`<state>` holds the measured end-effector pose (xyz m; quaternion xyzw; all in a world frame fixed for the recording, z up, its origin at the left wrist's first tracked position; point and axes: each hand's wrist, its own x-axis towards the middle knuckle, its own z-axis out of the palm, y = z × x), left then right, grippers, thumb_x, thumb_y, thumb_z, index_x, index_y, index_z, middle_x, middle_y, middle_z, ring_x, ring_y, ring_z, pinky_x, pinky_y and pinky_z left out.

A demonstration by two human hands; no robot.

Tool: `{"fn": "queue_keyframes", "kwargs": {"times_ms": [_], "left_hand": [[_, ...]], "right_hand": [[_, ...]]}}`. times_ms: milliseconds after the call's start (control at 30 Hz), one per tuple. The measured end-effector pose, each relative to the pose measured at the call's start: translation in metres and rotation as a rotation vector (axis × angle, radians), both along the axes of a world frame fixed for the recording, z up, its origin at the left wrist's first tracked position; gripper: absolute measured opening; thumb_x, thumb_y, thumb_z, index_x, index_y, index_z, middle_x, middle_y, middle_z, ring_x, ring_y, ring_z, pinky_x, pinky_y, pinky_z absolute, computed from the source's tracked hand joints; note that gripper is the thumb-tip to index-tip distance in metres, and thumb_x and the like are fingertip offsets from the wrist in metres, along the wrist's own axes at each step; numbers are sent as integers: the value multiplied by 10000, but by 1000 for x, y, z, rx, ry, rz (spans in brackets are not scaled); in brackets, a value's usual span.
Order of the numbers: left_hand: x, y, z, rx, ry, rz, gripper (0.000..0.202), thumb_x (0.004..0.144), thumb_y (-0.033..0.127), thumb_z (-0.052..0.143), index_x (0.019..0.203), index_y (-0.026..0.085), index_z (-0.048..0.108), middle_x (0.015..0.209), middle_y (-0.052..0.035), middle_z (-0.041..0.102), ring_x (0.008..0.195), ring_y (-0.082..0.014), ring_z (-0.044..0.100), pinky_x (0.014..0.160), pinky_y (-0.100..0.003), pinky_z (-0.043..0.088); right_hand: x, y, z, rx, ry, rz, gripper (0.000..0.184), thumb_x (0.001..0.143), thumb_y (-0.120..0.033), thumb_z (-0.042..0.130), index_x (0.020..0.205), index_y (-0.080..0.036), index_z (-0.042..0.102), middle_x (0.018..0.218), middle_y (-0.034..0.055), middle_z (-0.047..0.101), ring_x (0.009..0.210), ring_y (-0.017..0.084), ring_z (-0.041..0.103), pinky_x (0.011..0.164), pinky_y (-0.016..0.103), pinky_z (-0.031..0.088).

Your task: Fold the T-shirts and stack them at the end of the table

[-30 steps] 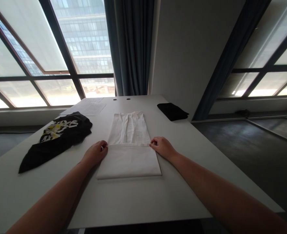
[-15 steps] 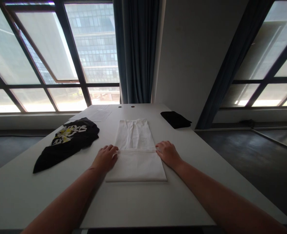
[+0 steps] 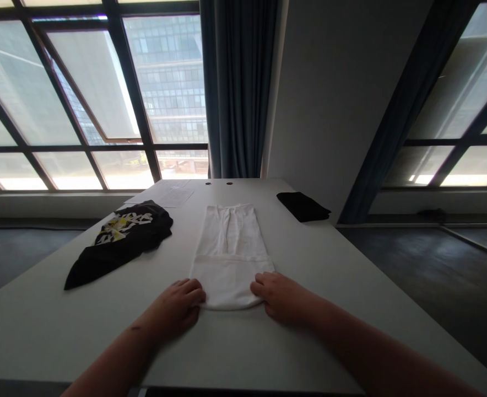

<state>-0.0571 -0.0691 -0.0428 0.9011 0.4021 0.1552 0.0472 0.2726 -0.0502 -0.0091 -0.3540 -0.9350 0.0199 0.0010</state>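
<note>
A white T-shirt [image 3: 234, 281] lies lengthwise in front of me, folded into a narrow strip. Its near part is doubled over, with an edge running across the middle. My left hand [image 3: 183, 302] is closed on the near left corner, fingers on top and thumb low. At the near right corner, my right hand [image 3: 282, 298] pinches the fabric the same way. Between the hands the near edge bows toward me. The fingertips partly cover both corners.
A crumpled black T-shirt [image 3: 123, 237] with a white and yellow print lies left on the white table [image 3: 243, 353]. A folded black cloth [image 3: 303, 207] sits by the right edge. Paper sheets [image 3: 173, 197] lie at the far left, near two round holes in the tabletop.
Both hands have moved toward me, from the edge of the folded part down to the near corners, and now grip them. The near edge has gone from straight to curved.
</note>
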Motion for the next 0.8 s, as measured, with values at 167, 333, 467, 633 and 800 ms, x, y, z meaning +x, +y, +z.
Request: {"fn": "queue_keyframes", "kwargs": {"times_ms": [167,333,467,633,800], "left_hand": [[-8,1,-5,22,-9,68,378,710,27,503,996,238,631,1078,-48,668,1006,-225,617,929,-355,471],[-2,-4,-5,35,35,55,342,714,21,486,934,236,635,1001,-39,683,923,-222,621,866,-352,473],[2,-23,-4,-42,-1,54,333,669,20,486,886,239,612,952,-20,674,899,-208,615,855,-334,463],[1,-61,7,-225,-105,-24,324,604,33,487,849,237,549,904,-3,647,880,-191,591,858,-303,456],[-14,-62,10,-442,-241,-57,145,932,285,469,846,227,570,844,-15,646,807,-182,606,800,-291,478]], "right_hand": [[13,2,1,-59,10,-65,272,788,-79,539,1026,-180,623,1005,106,669,876,228,627,719,315,417],[18,-2,7,-186,-39,-74,176,782,-206,605,954,-212,643,886,66,687,783,228,631,624,300,351],[20,-8,13,-299,-62,-6,177,696,-217,675,872,-229,662,809,21,665,730,198,605,577,275,305],[17,-16,18,-585,-68,125,220,634,-255,779,820,-242,663,736,-49,648,675,154,597,577,247,362],[23,-4,20,-1190,-24,32,251,762,-422,763,904,-238,669,666,-56,670,604,144,657,584,235,490]]}}
